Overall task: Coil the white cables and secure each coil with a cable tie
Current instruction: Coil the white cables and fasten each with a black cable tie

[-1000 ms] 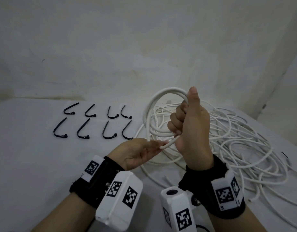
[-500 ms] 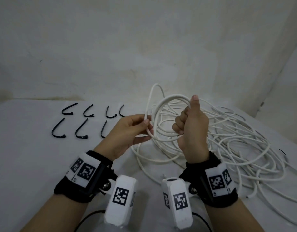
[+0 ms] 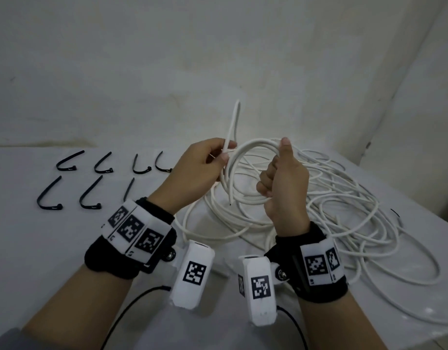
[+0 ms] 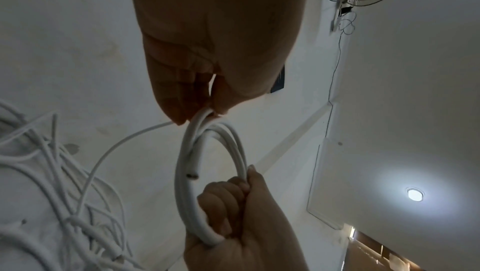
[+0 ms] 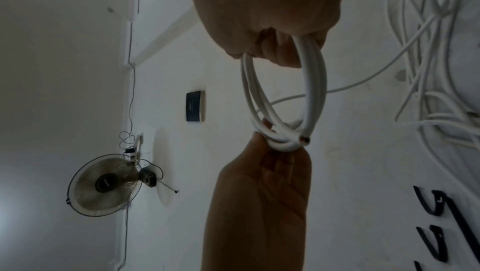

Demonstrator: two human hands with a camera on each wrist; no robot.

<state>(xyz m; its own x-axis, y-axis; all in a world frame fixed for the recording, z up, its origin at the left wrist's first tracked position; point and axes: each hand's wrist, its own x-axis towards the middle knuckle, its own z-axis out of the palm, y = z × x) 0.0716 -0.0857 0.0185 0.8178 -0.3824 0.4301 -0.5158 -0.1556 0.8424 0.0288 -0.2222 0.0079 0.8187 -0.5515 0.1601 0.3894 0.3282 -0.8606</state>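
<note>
A small coil of white cable [image 3: 239, 157] is held upright above the table. My right hand [image 3: 281, 183] grips the coil's right side in a fist, thumb up along the top loop. My left hand [image 3: 207, 162] pinches the cable at the coil's left side, where a strand [image 3: 233, 122] rises above the fingers. A cut end [image 3: 229, 203] hangs inside the loop. In the left wrist view the coil [image 4: 187, 172] runs from my left fingertips [image 4: 205, 111] to the right fist [image 4: 233, 214]. In the right wrist view the coil [image 5: 306, 90] spans both hands.
A loose tangle of white cable [image 3: 344, 210] covers the table's right half. Several black cable ties [image 3: 66, 178] lie in two rows at the left. The white table [image 3: 41, 248] meets a wall behind. A wall fan [image 5: 103, 185] shows in the right wrist view.
My left hand rose from under the coil to its upper left side, carrying the cable up and round. The right fist kept its grip and shifted slightly.
</note>
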